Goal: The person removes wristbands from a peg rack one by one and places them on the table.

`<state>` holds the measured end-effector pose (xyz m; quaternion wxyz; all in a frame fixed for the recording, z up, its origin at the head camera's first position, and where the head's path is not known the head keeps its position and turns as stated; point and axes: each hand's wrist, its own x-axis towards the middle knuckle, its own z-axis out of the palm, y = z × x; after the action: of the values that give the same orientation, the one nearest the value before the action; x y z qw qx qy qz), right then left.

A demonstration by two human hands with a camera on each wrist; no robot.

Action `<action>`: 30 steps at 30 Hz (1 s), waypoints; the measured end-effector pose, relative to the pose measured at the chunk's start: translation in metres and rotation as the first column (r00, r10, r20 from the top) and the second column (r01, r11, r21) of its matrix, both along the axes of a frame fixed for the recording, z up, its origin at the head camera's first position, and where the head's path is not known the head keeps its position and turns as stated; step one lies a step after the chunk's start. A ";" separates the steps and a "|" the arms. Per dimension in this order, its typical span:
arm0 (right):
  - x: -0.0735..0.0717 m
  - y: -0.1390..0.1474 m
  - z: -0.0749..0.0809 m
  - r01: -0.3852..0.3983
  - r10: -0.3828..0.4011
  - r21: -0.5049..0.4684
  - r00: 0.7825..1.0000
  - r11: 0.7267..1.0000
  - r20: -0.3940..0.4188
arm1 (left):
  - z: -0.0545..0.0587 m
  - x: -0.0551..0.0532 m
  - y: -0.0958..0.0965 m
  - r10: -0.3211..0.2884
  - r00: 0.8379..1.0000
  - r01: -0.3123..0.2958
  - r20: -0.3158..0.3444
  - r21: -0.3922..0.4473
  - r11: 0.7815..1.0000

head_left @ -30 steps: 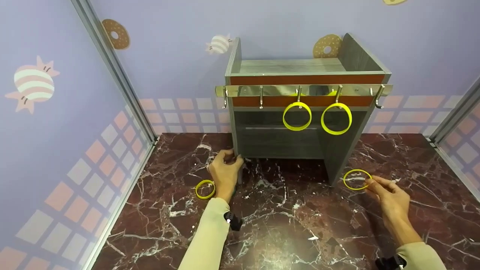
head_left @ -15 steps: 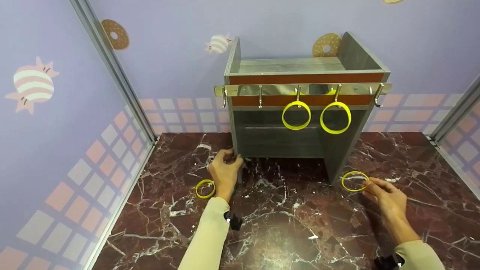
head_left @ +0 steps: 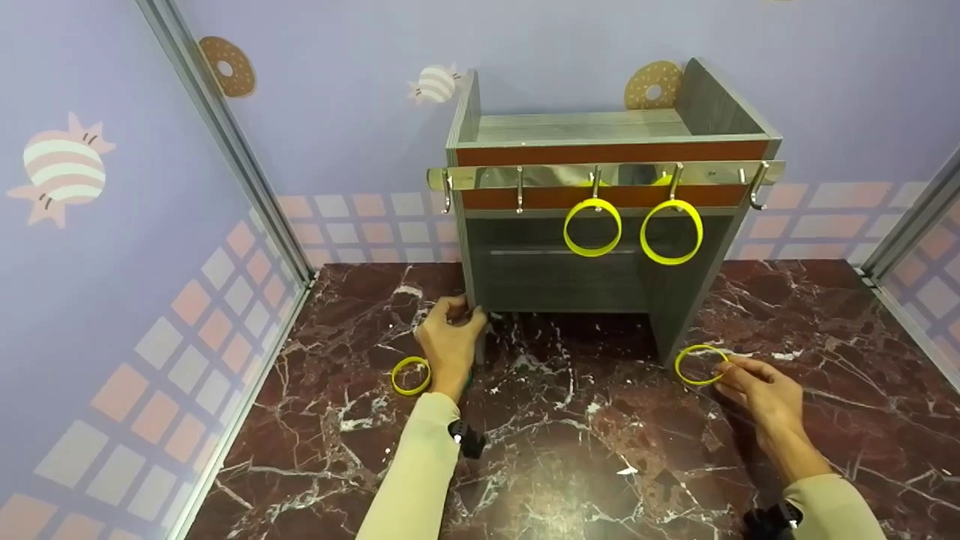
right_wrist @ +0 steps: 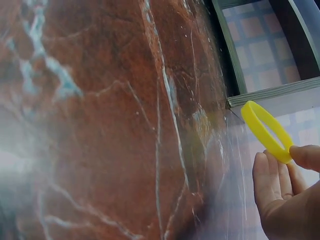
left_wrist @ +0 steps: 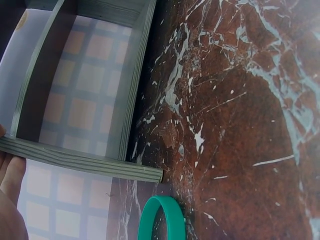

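Note:
A grey wooden shelf unit (head_left: pixel 562 289) stands against the back wall. Its left side panel (left_wrist: pixel 80 161) is gripped near the bottom by my left hand (head_left: pixel 450 341), thumb on one face and fingers on the other. Between thumb and fingertips, my right hand (head_left: pixel 766 394) pinches a yellow silicone wristband (right_wrist: pixel 267 132) by its edge, beside the unit's lower right corner. Two more yellow wristbands (head_left: pixel 566 238) hang from hooks on the metal hook rail (head_left: pixel 495 178) across the unit's front.
Another yellow wristband (head_left: pixel 394 381) lies on the dark red marbled tabletop (head_left: pixel 525 465), left of my left wrist. A green wristband (left_wrist: pixel 175 220) is near the panel's foot, mostly hidden by that wrist in the head view. Patterned walls (head_left: pixel 97 262) enclose the sides and back.
My right hand has moved a little left and down with its wristband, closer to the unit's right panel. The left hand keeps its hold on the left panel.

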<state>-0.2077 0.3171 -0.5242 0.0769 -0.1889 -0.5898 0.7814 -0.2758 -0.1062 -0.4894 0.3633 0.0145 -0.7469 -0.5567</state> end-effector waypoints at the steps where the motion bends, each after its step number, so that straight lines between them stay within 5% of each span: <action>1: 0.000 0.000 0.000 0.000 0.000 -0.001 1.000 1.000 0.002 | 0.000 0.000 0.000 0.001 1.000 -0.001 0.002 -0.001 1.000; 22: -0.003 0.001 -0.007 -0.034 0.035 -0.020 0.998 0.999 0.051 | -0.002 -0.002 -0.001 0.006 1.000 -0.006 0.003 -0.017 1.000; 30: -0.004 0.001 -0.012 -0.034 0.029 0.099 0.998 0.995 0.056 | 0.000 0.000 -0.001 -0.004 1.000 0.004 0.006 -0.006 1.000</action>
<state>-0.2116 0.3184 -0.5360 0.0577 -0.1968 -0.6327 0.7467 -0.2761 -0.1067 -0.4894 0.3601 0.0133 -0.7496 -0.5552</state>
